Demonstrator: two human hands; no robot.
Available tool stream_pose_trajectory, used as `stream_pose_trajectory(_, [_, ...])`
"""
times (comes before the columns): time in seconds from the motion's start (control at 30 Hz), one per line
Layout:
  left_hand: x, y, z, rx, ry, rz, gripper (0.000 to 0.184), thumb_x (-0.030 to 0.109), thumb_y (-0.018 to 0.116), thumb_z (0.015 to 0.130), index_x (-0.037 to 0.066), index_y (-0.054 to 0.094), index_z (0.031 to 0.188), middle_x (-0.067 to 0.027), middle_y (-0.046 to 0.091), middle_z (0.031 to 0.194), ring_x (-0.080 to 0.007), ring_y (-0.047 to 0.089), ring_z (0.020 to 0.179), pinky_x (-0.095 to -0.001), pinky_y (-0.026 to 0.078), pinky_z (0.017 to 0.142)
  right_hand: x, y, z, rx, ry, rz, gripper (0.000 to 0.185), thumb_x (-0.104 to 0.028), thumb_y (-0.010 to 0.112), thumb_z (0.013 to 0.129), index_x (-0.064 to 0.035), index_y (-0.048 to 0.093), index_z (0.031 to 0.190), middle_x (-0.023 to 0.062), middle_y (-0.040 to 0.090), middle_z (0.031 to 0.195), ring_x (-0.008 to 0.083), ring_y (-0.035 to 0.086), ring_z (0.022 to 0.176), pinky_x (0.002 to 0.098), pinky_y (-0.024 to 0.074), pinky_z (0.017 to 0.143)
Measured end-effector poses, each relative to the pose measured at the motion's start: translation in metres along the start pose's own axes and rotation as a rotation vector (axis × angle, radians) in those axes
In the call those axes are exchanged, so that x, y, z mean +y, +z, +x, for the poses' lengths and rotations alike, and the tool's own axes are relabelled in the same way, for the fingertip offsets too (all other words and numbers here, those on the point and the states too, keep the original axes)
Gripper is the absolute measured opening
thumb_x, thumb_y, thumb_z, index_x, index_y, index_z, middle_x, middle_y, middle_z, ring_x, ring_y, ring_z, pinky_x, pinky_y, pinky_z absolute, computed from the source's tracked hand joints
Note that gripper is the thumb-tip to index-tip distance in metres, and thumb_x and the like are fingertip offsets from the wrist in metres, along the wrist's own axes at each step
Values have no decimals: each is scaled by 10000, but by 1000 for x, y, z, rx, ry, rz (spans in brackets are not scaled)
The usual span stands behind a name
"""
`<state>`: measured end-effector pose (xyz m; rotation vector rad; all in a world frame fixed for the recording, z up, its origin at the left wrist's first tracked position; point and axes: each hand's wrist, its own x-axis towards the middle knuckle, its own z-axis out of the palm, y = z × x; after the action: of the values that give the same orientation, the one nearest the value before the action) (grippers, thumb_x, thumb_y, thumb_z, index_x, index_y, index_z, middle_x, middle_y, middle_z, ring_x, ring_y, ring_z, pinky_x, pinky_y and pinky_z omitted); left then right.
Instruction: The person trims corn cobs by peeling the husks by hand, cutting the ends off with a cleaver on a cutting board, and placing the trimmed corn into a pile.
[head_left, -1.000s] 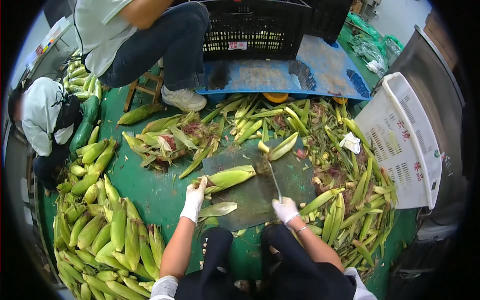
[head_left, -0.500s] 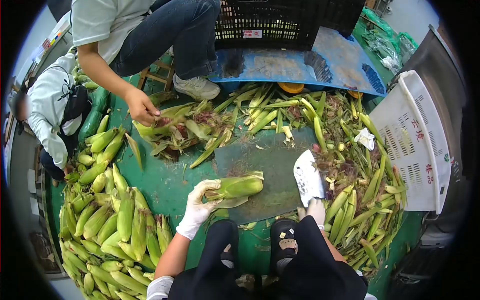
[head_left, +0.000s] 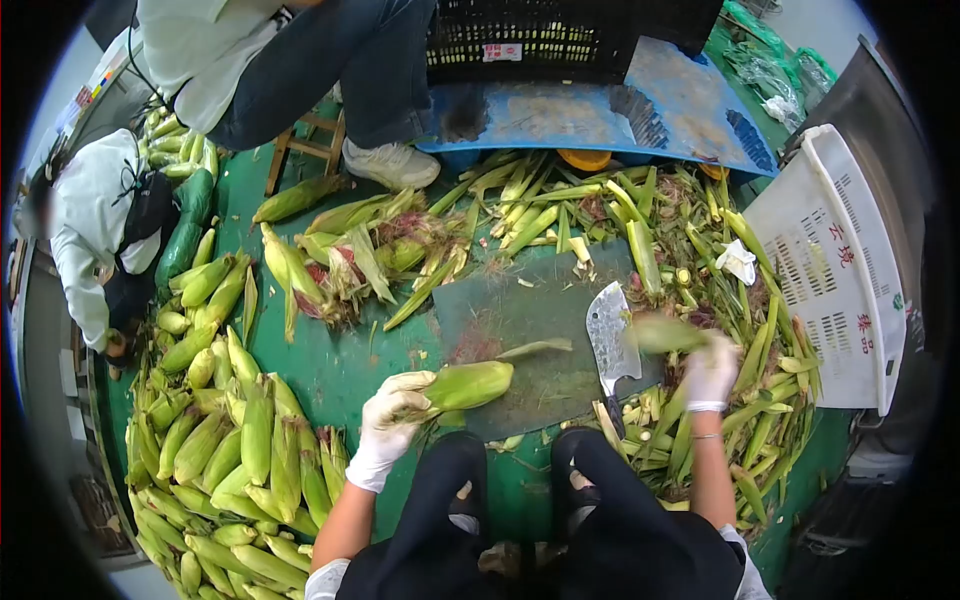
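Note:
My left hand (head_left: 393,410), in a white glove, is closed around the base of an ear of corn (head_left: 470,386) in green husk. A loose strip of husk sticks out beside the ear, over the dark cutting mat (head_left: 480,310). At the right, my gloved right hand (head_left: 712,372) grips a corn husk (head_left: 668,334), both smeared by motion, above the pile of trimmings. Between the hands, a cleaver (head_left: 612,335) lies on the mat's right side with its handle toward me; neither hand touches it.
Unhusked corn (head_left: 230,440) is heaped at the left, and husk trimmings (head_left: 745,440) at the right. A white crate (head_left: 830,270) leans beyond them. A blue tray (head_left: 560,125) and black crate (head_left: 560,35) stand at the back. Two people (head_left: 300,80) (head_left: 100,230) are nearby.
My right hand has let go of the cleaver and moved right with a husk. The ear in my left hand has shifted slightly down and left. The nearer person's hand has withdrawn from the husks.

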<state>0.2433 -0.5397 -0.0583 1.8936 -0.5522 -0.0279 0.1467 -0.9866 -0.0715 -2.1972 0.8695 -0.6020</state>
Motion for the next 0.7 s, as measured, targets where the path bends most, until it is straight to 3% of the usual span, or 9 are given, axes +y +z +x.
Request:
stream_pose_trajectory(0.03, [2, -5, -3, 0, 16, -2, 240, -55, 766, 653, 46, 624, 818, -144, 673, 1102, -288, 630, 1046, -359, 495, 900, 56, -29, 19, 284, -387, -426, 492, 71, 579, 749, 11, 526, 1234, 197, 527, 1264, 354, 537, 1103, 442, 416, 979])
stream_pose_trajectory(0.1, [20, -20, -6, 6, 31, 66, 228, -79, 739, 647, 41, 625, 804, -133, 688, 1081, -282, 636, 1035, -361, 497, 892, 39, -59, 9, 502, -46, -723, 556, 59, 585, 744, 22, 475, 1287, 212, 510, 1281, 364, 462, 1200, 457, 331, 1060])
stream_pose_trajectory(0.17, [40, -48, -17, 78, -86, 124, 216, -87, 725, 650, 42, 618, 785, -140, 687, 1073, -279, 636, 1028, -366, 498, 892, 21, -46, -22, 270, -434, -722, 552, 23, 616, 754, 10, 473, 1287, 217, 515, 1270, 380, 489, 1156, 452, 365, 1031])
stream_pose_trajectory(0.23, [51, -86, -31, 204, -102, 229, 214, -94, 718, 636, 41, 611, 762, -149, 687, 1058, -284, 637, 1016, -375, 498, 891, 31, -9, -63, -384, -320, -389, 493, -42, 655, 774, -7, 513, 1245, 221, 549, 1218, 392, 529, 1110, 435, 415, 989])
stream_pose_trajectory(0.3, [62, -125, -47, 256, -95, 222, 245, -106, 713, 594, 65, 607, 732, -148, 692, 1023, -297, 634, 1010, -397, 494, 894, 33, 56, -102, -554, -232, -76, 436, -119, 692, 790, -24, 550, 1191, 198, 591, 1098, 372, 583, 1012, 419, 475, 901])
stream_pose_trajectory(0.37, [81, -149, -47, 192, -8, 386, 248, -100, 717, 591, 75, 601, 723, -137, 699, 1012, -298, 634, 1007, -400, 494, 887, -60, 87, -114, -827, -123, 207, 364, -102, 674, 823, -7, 554, 1153, 151, 612, 1038, 269, 632, 946, 362, 506, 833])
stream_pose_trajectory(0.43, [98, -153, -38, 116, -18, 318, 230, -95, 708, 604, 73, 597, 717, -126, 706, 1006, -305, 633, 1000, -407, 495, 879, -125, 113, -113, -955, -504, 347, 408, -127, 688, 826, -14, 548, 1192, 158, 610, 1067, 285, 623, 984, 366, 499, 854])
stream_pose_trajectory(0.57, [84, -126, -22, 177, -76, -172, 146, -84, 599, 673, 54, 557, 699, -149, 696, 943, -318, 620, 980, -424, 497, 853, -237, 132, -113, -1064, -800, 647, 466, -156, 705, 828, -33, 536, 1244, 155, 608, 1089, 329, 606, 1000, 371, 493, 868])
stream_pose_trajectory(0.7, [36, -56, -1, 350, -63, -741, 79, -7, 541, 713, 47, 520, 768, -142, 644, 896, -292, 573, 962, -407, 458, 880, -242, 142, -121, -1129, -751, 595, 295, -137, 713, 818, -35, 601, 1071, 123, 604, 959, 311, 617, 874, 371, 503, 771])
